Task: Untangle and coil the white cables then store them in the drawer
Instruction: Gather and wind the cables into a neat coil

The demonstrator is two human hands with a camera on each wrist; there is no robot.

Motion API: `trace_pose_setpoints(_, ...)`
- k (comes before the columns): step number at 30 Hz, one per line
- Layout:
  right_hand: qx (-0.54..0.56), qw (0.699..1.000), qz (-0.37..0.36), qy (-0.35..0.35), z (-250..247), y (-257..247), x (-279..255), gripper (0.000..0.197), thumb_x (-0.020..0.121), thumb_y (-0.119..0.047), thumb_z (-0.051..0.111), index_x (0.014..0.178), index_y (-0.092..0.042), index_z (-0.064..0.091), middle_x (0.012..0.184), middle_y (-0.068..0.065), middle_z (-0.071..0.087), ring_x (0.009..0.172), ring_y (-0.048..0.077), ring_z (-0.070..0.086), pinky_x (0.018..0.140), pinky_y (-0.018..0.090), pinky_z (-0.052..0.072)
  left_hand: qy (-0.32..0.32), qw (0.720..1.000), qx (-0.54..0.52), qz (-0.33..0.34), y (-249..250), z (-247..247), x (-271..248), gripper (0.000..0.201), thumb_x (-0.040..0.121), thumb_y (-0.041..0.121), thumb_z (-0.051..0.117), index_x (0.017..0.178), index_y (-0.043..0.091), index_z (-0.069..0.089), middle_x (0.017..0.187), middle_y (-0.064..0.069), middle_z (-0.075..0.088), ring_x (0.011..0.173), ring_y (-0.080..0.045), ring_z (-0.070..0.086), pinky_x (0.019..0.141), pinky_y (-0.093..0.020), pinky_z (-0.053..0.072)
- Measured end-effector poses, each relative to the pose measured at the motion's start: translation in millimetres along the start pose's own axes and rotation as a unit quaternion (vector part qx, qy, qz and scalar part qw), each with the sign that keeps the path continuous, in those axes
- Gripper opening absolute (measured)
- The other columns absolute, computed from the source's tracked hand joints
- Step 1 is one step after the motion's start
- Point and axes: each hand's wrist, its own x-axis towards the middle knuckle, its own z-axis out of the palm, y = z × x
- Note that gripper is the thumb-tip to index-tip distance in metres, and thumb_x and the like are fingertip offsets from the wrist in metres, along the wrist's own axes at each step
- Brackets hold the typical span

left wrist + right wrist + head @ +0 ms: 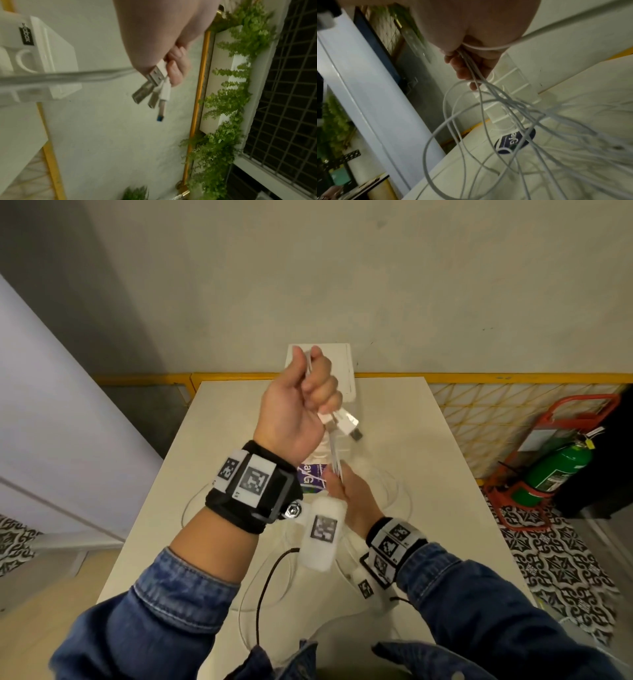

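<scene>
My left hand (301,395) is raised above the table in a fist and grips the ends of several white cables (334,453). Their USB plugs (154,78) hang out below the fist (173,65). The cables run taut down to my right hand (349,491), lower and nearer me, whose fingers (464,70) are curled around the strands. Below that hand the cables fall in loose, crossing loops (471,135) onto the white table (428,474). A small white drawer unit (344,371) stands at the table's far edge, behind my left hand; whether a drawer is open I cannot tell.
A purple sticker (310,477) lies on the table under the hands. A yellow rail (513,378) runs behind the table. A green fire extinguisher (558,470) in a red stand sits on the floor at right. A white cabinet (51,405) stands at left.
</scene>
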Motion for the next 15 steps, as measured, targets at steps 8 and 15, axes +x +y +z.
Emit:
trace_pose_setpoints(8, -0.059, 0.991, -0.065, -0.098, -7.5, 9.3, -7.3, 0.034, 0.084, -0.018, 0.06, 0.118, -0.022, 0.06, 0.096, 0.011, 0.071, 0.088, 0.021, 0.065, 0.082, 0.032, 0.05, 0.189, 0.943, 0.178, 0.209, -5.1, -42.6, 14.9, 0.017, 0.103, 0.015, 0.026, 0.101, 0.012, 0.042, 0.068, 0.001, 0.04, 0.051, -0.008, 0.033, 0.056, -0.022, 0.032)
trace_pose_setpoints(15, -0.04, 0.988, -0.11, -0.102, -39.1, -4.1, 1.6, 0.026, 0.091, -0.023, 0.053, 0.115, -0.022, 0.065, 0.093, -0.005, 0.071, 0.081, -0.002, 0.061, 0.076, 0.02, 0.046, 0.086, 0.768, 0.625, 0.109, -10.5, -75.7, 4.6, 0.022, 0.098, 0.037, 0.031, 0.103, 0.029, 0.051, 0.133, -0.019, 0.043, 0.126, -0.013, 0.04, 0.097, -0.03, 0.041)
